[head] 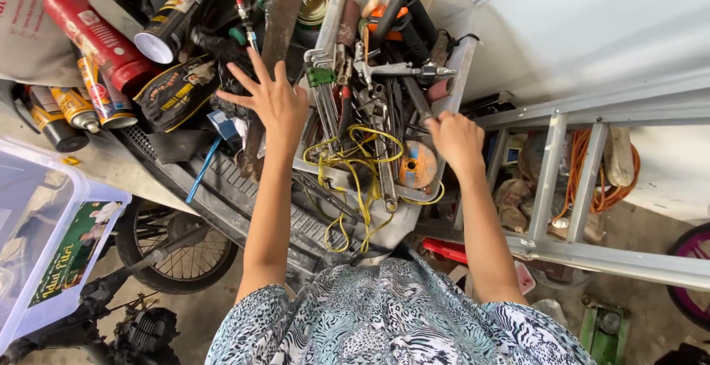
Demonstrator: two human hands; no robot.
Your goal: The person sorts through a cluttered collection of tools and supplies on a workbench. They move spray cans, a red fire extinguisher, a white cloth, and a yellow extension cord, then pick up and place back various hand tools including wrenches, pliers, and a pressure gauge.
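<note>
Two bare hands reached forward over a crowded heap of tools. The left hand (272,97) was spread wide, fingers fanned and palm down, holding nothing; its fingertips lay over a dark tangle of hoses and a long rusty flat bar (275,47) just left of the tool box. The right hand (457,139) was curled at the box's right rim, knuckles up, fingers bent down over the edge — whether they pinched anything inside could not be told.

Between the hands stood the grey plastic tool box (464,54), tilted and packed full: a set of wrenches (322,76) at its left side, an adjustable spanner (381,124) lying lengthwise in the middle, a metal air gun (399,71) across the top, and a rusty round disc (418,165) just beside the right hand. A loose yellow cord (355,161) looped over the tools and hung out over the near rim.

Left of the spread hand lay a black pouch with yellow markings (174,93), and beyond it several spray cans, one of them a red can (92,36). An aluminium ladder (584,180) ran along the right, with a coil of orange cable (603,173) behind its rungs. A clear plastic bin (44,224) sat at the far left, a spoked wheel (174,250) beneath the pile
</note>
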